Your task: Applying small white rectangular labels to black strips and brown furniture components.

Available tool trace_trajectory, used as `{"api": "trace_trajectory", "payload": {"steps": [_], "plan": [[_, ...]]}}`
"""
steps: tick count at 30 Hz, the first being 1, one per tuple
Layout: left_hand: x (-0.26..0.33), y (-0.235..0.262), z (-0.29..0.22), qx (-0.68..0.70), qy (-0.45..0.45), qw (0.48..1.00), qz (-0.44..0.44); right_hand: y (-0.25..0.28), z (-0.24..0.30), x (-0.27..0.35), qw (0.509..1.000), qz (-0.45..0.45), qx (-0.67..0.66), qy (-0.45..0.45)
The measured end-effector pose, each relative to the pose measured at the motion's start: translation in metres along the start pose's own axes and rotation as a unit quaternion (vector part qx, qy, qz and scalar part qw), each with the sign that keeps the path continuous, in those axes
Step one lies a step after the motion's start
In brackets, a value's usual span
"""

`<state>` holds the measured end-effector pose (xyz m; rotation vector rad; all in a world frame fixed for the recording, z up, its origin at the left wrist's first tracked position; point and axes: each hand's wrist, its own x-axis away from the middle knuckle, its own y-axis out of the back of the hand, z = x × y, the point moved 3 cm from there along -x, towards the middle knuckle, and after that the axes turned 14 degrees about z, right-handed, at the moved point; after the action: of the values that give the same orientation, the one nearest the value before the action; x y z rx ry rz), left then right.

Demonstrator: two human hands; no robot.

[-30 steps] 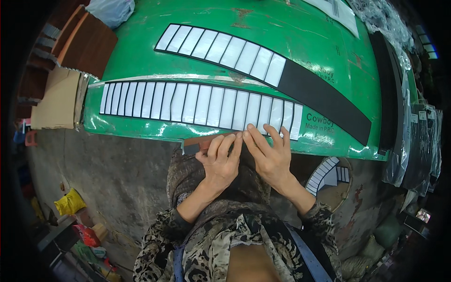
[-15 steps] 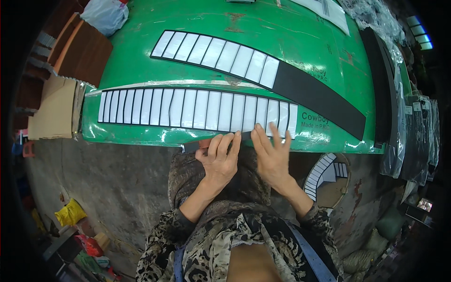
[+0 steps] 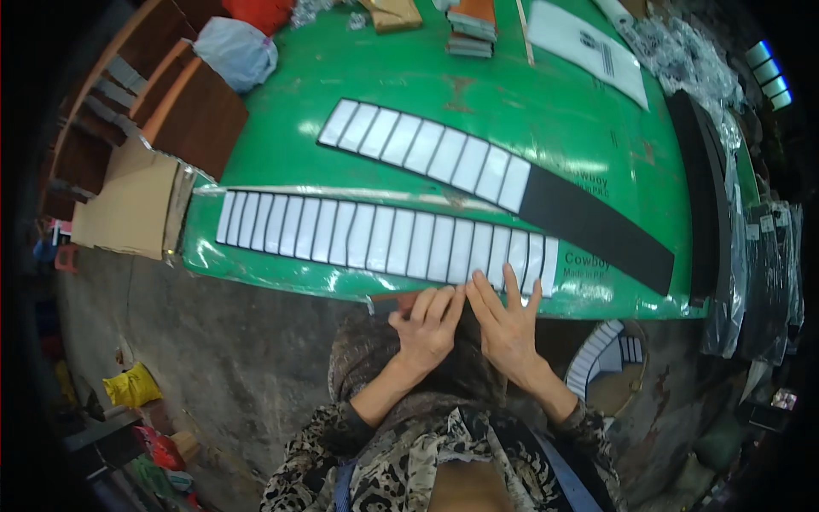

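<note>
At the near edge of a green-covered table, my left hand [image 3: 426,330] is closed with its fingers curled. A reddish-brown piece [image 3: 401,300] shows beside its fingers; what they grip is mostly hidden. Close to it on the right, my right hand [image 3: 510,331] has its fingers spread, with tips touching the lower edge of a long curved black strip covered in white rectangles [image 3: 384,239]. Beyond lies a second curved black strip [image 3: 597,226], crossing over the first's right end. White rectangles cover its left part; the right part is bare black.
Brown boards [image 3: 192,111] and cardboard [image 3: 128,205] stand at the left, near a white plastic bag [image 3: 235,55]. Long black pieces [image 3: 699,196] and plastic-wrapped bundles [image 3: 768,264] line the right edge. Below the table, a round container [image 3: 614,391] holds similar white-segmented strips.
The whole view has shifted, so the table sits lower and more of its far side shows. My right fingers are more clearly spread; both hands stay at the near edge.
</note>
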<state>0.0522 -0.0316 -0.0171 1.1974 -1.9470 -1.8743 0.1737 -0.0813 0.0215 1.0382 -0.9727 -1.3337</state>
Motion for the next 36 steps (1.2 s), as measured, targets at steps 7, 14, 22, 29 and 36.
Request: {"api": "trace_trajectory", "payload": {"steps": [7, 14, 22, 29, 36], "plan": [[0.005, 0.000, 0.001, 0.016, -0.024, 1.000, 0.010, -0.016, 0.008, 0.009, 1.000, 0.008, -0.026, 0.012], [0.008, -0.002, -0.003, -0.012, -0.035, 0.999, -0.006, -0.030, -0.008, 0.013, 1.000, 0.005, -0.027, 0.012], [0.005, 0.006, -0.005, 0.000, -0.039, 0.999, 0.004, -0.023, -0.003, 0.019, 0.999, -0.004, -0.032, 0.004], [0.001, 0.028, 0.011, 0.082, -0.083, 0.991, 0.066, -0.007, -0.017, 0.008, 0.953, -0.073, -0.290, -0.042], [0.021, 0.067, 0.080, 0.345, 0.201, 0.915, 0.050, -0.001, -0.024, -0.005, 0.919, -0.061, -0.381, -0.080]]}}
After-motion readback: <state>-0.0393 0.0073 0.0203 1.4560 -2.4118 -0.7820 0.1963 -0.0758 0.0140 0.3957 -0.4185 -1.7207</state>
